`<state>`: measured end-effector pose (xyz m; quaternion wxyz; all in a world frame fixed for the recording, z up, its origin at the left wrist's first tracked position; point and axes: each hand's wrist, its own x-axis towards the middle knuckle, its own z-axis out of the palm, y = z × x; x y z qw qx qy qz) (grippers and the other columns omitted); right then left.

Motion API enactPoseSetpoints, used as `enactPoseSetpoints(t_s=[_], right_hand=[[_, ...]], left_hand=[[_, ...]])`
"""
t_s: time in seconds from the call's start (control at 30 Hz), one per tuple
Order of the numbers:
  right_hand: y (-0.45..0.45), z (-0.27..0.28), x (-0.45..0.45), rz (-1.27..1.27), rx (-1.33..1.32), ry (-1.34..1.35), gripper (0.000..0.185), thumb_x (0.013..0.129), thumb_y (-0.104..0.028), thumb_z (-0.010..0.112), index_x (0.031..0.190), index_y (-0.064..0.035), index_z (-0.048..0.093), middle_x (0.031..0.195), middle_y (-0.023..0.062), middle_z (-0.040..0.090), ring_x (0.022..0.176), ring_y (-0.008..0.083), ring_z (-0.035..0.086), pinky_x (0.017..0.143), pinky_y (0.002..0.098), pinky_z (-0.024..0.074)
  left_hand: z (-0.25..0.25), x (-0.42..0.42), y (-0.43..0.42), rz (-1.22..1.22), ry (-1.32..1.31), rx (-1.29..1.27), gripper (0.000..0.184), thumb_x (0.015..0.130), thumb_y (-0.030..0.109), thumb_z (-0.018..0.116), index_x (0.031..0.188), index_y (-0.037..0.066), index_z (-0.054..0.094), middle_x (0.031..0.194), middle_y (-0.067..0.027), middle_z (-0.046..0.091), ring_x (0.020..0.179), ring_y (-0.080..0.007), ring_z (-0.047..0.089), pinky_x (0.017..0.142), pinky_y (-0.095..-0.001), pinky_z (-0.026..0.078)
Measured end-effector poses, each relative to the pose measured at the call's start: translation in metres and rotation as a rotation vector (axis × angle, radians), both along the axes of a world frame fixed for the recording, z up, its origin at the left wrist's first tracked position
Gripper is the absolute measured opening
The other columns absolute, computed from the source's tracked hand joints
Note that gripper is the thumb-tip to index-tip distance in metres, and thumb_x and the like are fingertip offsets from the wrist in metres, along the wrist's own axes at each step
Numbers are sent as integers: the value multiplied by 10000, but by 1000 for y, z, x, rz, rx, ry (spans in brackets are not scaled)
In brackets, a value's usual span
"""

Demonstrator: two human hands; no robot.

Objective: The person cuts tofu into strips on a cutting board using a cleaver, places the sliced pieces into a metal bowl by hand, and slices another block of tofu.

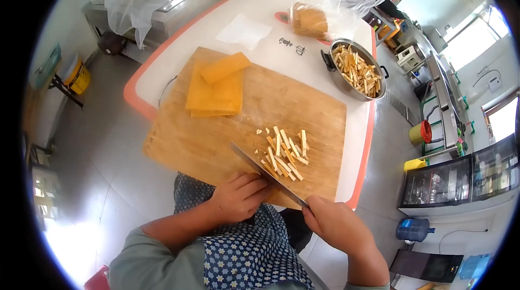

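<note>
1. Through the head camera I see the pot (340, 79) at the table's right edge, heaped with pale, brown-edged strips (357, 70).
2. Just beside it, a clear bag (346, 9) holds a brown block (311, 23).
3. My right hand (337, 223) is closed around the handle of the knife (249, 158), whose blade slants across the board's near part.
4. My left hand (241, 195) is curled narrow, fingers against the blade's near side; I can't tell whether anything sits under them.
5. Loose sticks (284, 152) lie just past the blade, with a few crumbs.
6. Yellow-orange slabs (214, 95) are stacked on the board's far left, the top piece askew.
7. The wooden board (309, 100) lies on a white, red-edged table (260, 2), with paper (244, 31) beyond it.
8. Around me: a steel counter (187, 5) far left, a glass-fronted fridge (433, 187) and a water jug (414, 229) right.
</note>
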<state>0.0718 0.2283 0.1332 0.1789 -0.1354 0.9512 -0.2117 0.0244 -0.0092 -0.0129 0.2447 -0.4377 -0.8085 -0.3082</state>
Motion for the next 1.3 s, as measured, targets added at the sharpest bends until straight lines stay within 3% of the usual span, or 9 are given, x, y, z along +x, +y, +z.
enactPoseSetpoints(t_s=[0.33, 0.4, 0.57, 0.93, 1.03, 1.3], right_hand=[[-36, -20, -32, -78, -60, 73, 197, 999, -224, 585, 987, -31, 548, 820, 215, 654, 786, 456, 637, 684, 549, 495], [-31, -15, -39, -104, -52, 55, 196, 1001, -225, 584, 992, -31, 553, 814, 220, 649, 791, 458, 636, 687, 544, 496], [-11, 6, -19, -75, -51, 20, 211, 1002, -233, 582, 987, -27, 536, 812, 211, 655, 783, 452, 645, 686, 535, 511], [-27, -15, -16, -5, -25, 18, 206, 1009, -232, 569, 966, -33, 539, 843, 217, 655, 785, 431, 642, 667, 528, 489], [-33, -23, -34, -14, -81, 40, 219, 1015, -240, 558, 959, -29, 540, 843, 225, 657, 798, 441, 638, 679, 537, 484], [-7, -7, -29, -107, -139, 12, 235, 1005, -246, 585, 979, -15, 549, 853, 242, 641, 826, 456, 626, 702, 524, 486]], left_hand=[[0, 1, 2, 2, -31, 20, 433, 715, 97, 704, 1144, 46, 723, 1145, -67, 673, 1061, -263, 645, 843, -393, 508], [3, 2, -1, 40, -44, 56, 351, 690, 39, 731, 1040, 59, 757, 1081, -59, 704, 1006, -267, 676, 823, -386, 534], [-4, 3, -3, 26, -27, 72, 360, 685, 50, 735, 1045, 63, 753, 1089, -63, 701, 1013, -260, 674, 815, -373, 532], [-2, 1, 0, 29, -19, 44, 368, 664, 56, 723, 1030, 59, 764, 1093, -56, 715, 1027, -257, 665, 848, -375, 539], [0, 3, 0, 12, -12, 36, 446, 690, 92, 701, 1134, 68, 737, 1142, -70, 673, 1056, -270, 648, 839, -367, 518], [9, -3, -8, -102, -205, -25, 388, 731, 77, 692, 1114, 16, 692, 1147, -104, 644, 1105, -308, 615, 933, -412, 531]])
